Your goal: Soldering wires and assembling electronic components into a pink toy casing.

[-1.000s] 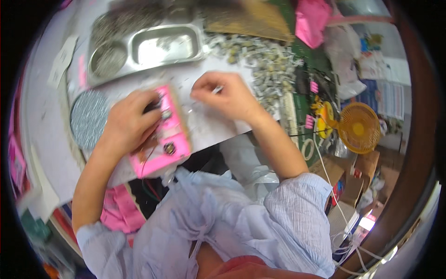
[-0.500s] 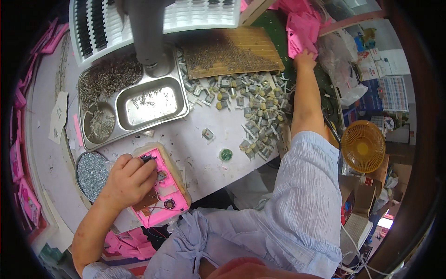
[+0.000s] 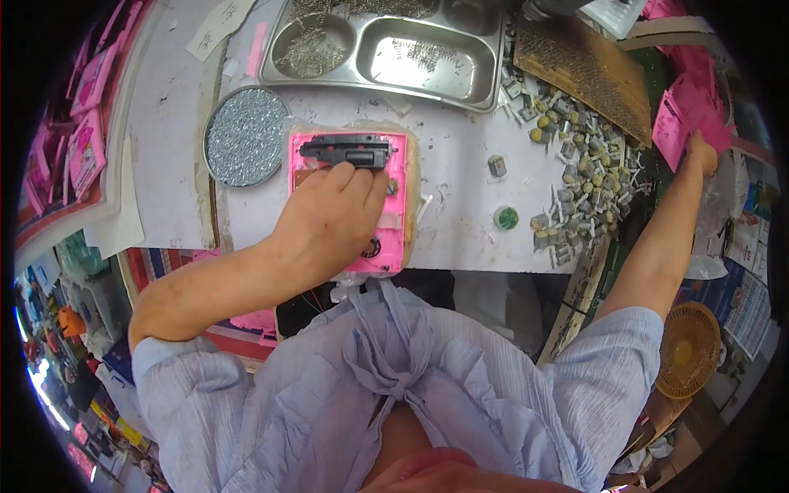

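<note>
Taken from left to right about the pink casing [image 3: 398, 207]. To its left: a round dish [image 3: 205, 140] of small grey metal pieces, set just beside it; should the left elbow or forearm be swung wide, the pieces could be spilled. On the casing: a black mechanism [image 3: 362, 156], laid across its far end, touched along the near edge by the left hand [image 3: 329, 209], palm down, fingers partly curled; whether it is gripped or merely steadied cannot be told. If pressed unevenly, the mechanism could be tilted or shifted out of its seat. Beyond the casing: a metal tray [image 3: 370, 80], compartmented, with loose springs. To its right: a single motor [image 3: 496, 166] and a green disc [image 3: 506, 218], apart from each other; farther right, a heap of motors [image 3: 588, 172]. Well to its right: pink parts [image 3: 686, 115], reached by the right hand [image 3: 703, 156], arm outstretched, fingers largely hidden; opening and hold cannot be told. If one part is pulled carelessly, others could be dragged down; by a low return sweep, motors could be scattered.
</note>
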### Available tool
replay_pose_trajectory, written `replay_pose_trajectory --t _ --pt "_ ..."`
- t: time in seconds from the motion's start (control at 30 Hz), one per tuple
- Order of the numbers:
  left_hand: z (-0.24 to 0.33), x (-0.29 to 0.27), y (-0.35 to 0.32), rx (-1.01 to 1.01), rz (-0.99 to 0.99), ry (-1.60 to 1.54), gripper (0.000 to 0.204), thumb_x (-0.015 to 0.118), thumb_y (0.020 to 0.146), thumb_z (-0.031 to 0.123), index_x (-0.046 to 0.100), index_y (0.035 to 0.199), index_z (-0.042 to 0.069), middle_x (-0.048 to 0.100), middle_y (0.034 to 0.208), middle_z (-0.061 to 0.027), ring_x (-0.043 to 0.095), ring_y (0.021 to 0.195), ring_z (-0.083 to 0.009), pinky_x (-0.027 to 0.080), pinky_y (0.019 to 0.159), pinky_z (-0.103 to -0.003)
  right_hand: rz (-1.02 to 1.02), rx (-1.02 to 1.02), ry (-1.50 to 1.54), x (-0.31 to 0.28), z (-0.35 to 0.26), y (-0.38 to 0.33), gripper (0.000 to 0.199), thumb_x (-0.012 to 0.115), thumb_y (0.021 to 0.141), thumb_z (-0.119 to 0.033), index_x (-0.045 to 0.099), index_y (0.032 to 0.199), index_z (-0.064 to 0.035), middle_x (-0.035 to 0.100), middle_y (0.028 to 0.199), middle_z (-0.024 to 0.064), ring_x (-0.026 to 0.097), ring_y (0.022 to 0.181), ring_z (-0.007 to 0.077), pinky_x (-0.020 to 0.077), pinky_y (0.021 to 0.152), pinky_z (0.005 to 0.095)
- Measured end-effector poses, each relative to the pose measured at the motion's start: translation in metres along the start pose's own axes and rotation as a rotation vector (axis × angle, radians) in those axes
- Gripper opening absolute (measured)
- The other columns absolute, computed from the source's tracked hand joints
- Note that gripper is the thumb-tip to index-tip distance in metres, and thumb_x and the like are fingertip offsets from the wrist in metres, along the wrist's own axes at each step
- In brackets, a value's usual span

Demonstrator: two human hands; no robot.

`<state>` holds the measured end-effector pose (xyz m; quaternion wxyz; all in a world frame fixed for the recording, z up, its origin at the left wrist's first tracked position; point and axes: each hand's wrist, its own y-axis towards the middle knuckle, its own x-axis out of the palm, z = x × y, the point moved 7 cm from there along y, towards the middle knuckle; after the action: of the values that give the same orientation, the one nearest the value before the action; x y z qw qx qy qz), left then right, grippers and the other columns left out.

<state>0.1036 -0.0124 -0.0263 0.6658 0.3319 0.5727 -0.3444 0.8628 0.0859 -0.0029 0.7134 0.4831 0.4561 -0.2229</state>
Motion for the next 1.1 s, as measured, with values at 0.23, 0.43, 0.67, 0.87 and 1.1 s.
replay_pose_trajectory --t 0.23,0.43,0.67,0.87,1.1 --pt "0.006 0.002 -0.006 -0.060 0.103 -0.005 0.043 0.060 0.081 0.012 0.063 0.121 -0.002 0.063 0.110 -0.0098 0.058 0.093 -0.0232 0.046 0.076 -0.036 0.114 0.181 1.636 -0.118 -0.015 -0.117 0.040 0.074 0.087 -0.004 0.065 0.121 0.0145 0.070 0.110 0.0167 0.068 0.101 0.0259 0.0571 0.088 0.0357" --pt "0.013 0.009 -0.018 0.031 0.238 0.008 0.043 0.059 0.081 0.013 0.064 0.121 -0.001 0.064 0.121 -0.0112 0.059 0.096 -0.0224 0.045 0.079 -0.036 0.031 -0.170 1.746 -0.278 -0.024 -0.308 0.043 0.064 0.093 0.005 0.055 0.134 0.0160 0.055 0.135 0.0191 0.057 0.123 0.0251 0.0512 0.105 0.0367" --pt "-0.010 0.001 -0.035 0.154 0.501 -0.268 0.038 0.060 0.088 0.015 0.065 0.123 0.001 0.067 0.122 -0.0131 0.061 0.086 -0.0234 0.048 0.073 -0.035 -0.089 -0.666 1.869 -0.325 -0.064 -0.443 0.042 0.053 0.096 0.005 0.052 0.137 0.0144 0.047 0.147 0.0238 0.050 0.135 0.0414 0.0423 0.114 0.0570" --pt "-0.100 -0.024 -0.055 -0.599 0.341 -2.096 0.048 0.050 0.104 0.037 0.062 0.125 -0.004 0.073 0.103 -0.0134 0.067 0.072 -0.0163 0.050 0.052 -0.027 0.015 -1.474 1.612 -0.381 -0.161 -0.506 0.035 0.068 0.082 -0.005 0.064 0.116 0.0062 0.054 0.141 0.0274 0.055 0.131 0.0451 0.0454 0.108 0.0555" --pt "-0.130 -0.046 -0.088 -0.551 0.587 -1.883 0.036 0.062 0.101 0.021 0.059 0.122 -0.008 0.073 0.091 -0.0140 0.066 0.054 -0.0124 0.047 0.041 -0.020 -1.103 -0.598 1.960 -0.338 -0.213 -0.497 0.049 0.058 0.095 0.001 0.050 0.143 0.0014 0.070 0.103 0.0128 0.068 0.106 0.0210 0.0565 0.079 0.0314"
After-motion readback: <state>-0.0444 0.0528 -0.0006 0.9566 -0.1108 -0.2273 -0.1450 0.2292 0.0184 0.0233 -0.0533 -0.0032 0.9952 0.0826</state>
